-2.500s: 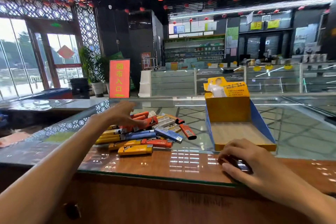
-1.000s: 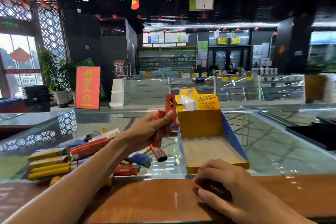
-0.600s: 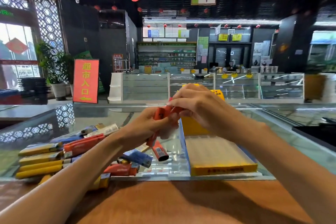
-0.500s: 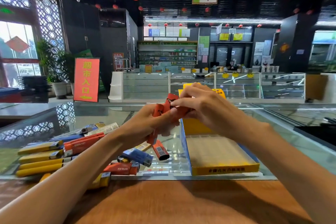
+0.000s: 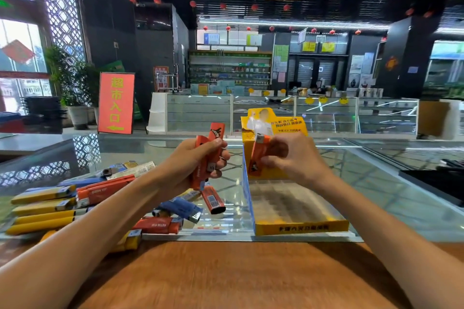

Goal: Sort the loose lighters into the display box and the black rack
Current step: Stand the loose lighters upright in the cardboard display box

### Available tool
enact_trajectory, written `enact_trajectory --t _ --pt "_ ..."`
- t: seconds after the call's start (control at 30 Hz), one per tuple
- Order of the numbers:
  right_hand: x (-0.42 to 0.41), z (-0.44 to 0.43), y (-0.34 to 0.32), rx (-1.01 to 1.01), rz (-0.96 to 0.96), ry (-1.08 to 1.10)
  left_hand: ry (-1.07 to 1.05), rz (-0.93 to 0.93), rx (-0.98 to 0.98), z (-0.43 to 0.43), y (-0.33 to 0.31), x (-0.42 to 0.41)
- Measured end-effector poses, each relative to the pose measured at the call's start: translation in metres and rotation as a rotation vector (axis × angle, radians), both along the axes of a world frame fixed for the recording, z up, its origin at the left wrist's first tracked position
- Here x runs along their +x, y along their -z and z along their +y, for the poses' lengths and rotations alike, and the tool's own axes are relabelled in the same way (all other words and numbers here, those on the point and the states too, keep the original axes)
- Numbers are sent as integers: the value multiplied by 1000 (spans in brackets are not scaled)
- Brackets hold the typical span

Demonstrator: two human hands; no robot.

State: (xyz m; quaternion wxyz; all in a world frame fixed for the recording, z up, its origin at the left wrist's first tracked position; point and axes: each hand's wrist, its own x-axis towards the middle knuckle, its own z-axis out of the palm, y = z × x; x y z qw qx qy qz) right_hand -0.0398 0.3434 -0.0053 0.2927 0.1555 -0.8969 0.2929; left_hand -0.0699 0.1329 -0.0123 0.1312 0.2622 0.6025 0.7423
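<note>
My left hand (image 5: 190, 165) grips a small bunch of orange lighters (image 5: 209, 155) above the glass counter. My right hand (image 5: 293, 158) pinches a single orange lighter (image 5: 257, 155), upright with its metal top upward, at the back left of the yellow and blue display box (image 5: 301, 227). The box floor looks bare. A loose pile of yellow, orange and blue lighters (image 5: 82, 200) lies at the left on the glass. A black tray-like thing (image 5: 437, 178) at the far right may be the black rack.
The glass counter top (image 5: 376, 183) meets a wooden ledge (image 5: 226, 273) in front of me. One orange lighter (image 5: 213, 202) lies just left of the box. Beyond the counter are shop cabinets and an orange floor sign (image 5: 116, 103).
My left hand lifted orange lighters off the pile. My right hand left the wooden ledge, took one lighter from that bunch and carried it right to the box.
</note>
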Motion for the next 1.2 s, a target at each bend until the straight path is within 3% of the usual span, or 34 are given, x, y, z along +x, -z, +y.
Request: enact_trajectory --t 0.23,0.57,0.77,1.13,1.2 --pt "-15 -14 17 60 50 45 -10 4 -32 1 3 -3" --pt "-25 -16 22 161 -36 93 -39 16 -66 -4 9 -7" --pt "-24 -14 29 -10 -57 75 -42 24 -95 -3 10 -7" --pt "-26 -15 36 -71 -41 159 4 75 -159 0 11 4" --pt "-21 -15 28 -63 32 166 15 76 -158 1 10 5"
